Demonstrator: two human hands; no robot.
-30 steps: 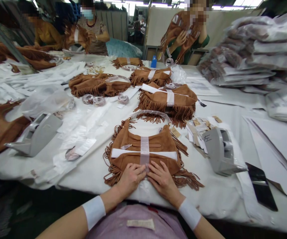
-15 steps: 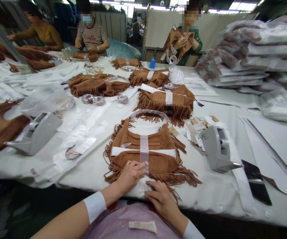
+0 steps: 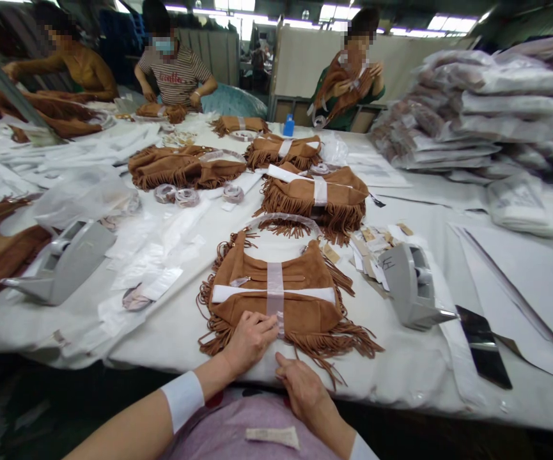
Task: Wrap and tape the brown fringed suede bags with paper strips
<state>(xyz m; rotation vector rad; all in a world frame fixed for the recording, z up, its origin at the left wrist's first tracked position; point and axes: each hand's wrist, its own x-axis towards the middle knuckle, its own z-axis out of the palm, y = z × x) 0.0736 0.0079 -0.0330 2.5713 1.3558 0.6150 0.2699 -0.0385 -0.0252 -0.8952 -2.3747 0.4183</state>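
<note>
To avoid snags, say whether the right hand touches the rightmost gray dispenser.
Apart: the head view shows white cloth between the right hand and gray dispenser.

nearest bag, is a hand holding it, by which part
The left hand touches the bag low down, by the strip; whether it grips cannot be told. The right hand is off the bag's body, its grip hidden.

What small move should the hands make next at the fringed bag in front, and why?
Probably the left hand should press down the lower end of the pale band across the bag: it rests beside that end, while the right hand is off the bag, near the table edge.
</note>
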